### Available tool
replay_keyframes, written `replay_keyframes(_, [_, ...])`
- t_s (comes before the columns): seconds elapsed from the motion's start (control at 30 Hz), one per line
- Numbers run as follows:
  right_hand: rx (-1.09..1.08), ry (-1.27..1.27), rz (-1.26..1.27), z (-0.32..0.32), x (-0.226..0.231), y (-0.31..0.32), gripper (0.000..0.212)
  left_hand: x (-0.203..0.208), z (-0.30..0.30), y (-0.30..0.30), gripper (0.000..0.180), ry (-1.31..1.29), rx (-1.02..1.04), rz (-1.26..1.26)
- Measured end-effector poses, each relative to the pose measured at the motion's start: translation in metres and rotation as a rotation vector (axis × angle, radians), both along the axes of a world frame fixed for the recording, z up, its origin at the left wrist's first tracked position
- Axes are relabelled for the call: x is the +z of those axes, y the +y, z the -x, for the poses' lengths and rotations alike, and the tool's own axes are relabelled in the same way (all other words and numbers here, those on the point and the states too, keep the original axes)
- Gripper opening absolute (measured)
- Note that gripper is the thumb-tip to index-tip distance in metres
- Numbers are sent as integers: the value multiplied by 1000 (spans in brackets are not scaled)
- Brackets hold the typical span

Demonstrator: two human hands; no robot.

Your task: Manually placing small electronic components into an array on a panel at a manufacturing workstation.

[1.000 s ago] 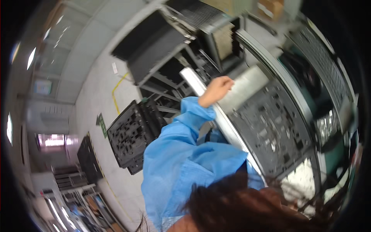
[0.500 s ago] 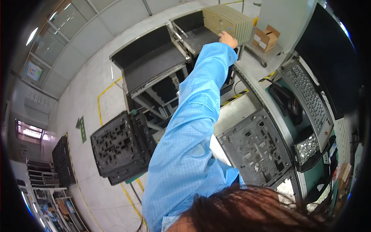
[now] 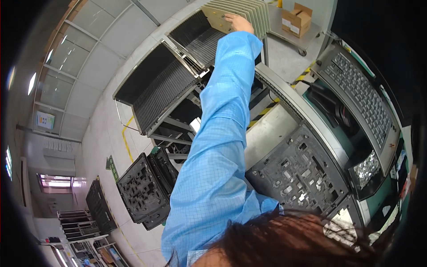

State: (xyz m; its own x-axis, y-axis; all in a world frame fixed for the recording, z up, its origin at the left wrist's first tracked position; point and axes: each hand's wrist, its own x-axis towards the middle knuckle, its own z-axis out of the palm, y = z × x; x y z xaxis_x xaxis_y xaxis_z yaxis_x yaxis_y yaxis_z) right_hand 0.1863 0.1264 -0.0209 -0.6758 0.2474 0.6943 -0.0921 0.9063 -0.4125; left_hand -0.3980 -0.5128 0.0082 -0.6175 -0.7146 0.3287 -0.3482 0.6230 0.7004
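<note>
a pale grey tiled floor (image 3: 104,149) is spread beneath everything, and on it is stood the landmark, a two-bay black ribbed rack (image 3: 164,98) on a metal frame. to the right of the rack, and nearer the body, a long silver metal conveyor rail (image 3: 311,122) is seen running at a slant. the view from the rack down toward the lower edge is crossed by a light blue, grid-patterned cloth sleeve (image 3: 227,120). below and to the right of the rack, a flat black fixture plate with many cut-outs (image 3: 298,167) is laid beside the rail; below and to the left of the rack, similar black pocketed plates (image 3: 142,191) are leaned together. well to the right of the rack, a grey keyboard with dark keys (image 3: 360,95) is placed. in the far right end of the rack's upper bay, a row of thin beige upright boards (image 3: 244,10) is held, set apart by narrow gaps. farther right, an open brown cardboard box (image 3: 297,21) is rested on a low cart. at the rack's upper bay, the bare left hand (image 3: 241,24) is brought against the nearest board face, its fingers (image 3: 229,18) kept close together and pointed leftward; whether anything is gripped cannot be told.
</note>
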Motion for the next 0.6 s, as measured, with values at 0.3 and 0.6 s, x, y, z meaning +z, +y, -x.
replay_keyframes(0.3, [212, -606, 413, 68, 125, -94, 38, 60, -148, 32, 60, 492, -244, 667])
replay_keyframes(0.6, [1188, 768, 80, 198, 158, -315, 44, 119, -430, 224, 27, 1211, -524, 79])
